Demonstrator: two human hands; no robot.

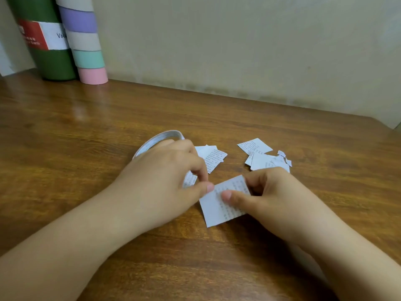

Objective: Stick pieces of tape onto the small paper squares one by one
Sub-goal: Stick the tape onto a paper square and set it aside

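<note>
Held just above the wooden table (pixel 282 127), near its front middle: one printed paper square (pixel 219 205), tilted, long axis running from near-left up to far-right. Pinched by the right hand (pixel 267 200), thumb on top, fingers curled behind. Nipped at the upper-left corner by the left hand (pixel 165 174), thumb and forefinger closed. Tape roll (pixel 156 140) partly hidden behind the left hand. Lay beyond: two loose piles of paper pieces (pixel 260 157), exact count unclear. Stood far left: green cylinder (pixel 50 51), striped tube (pixel 86 44).
</note>
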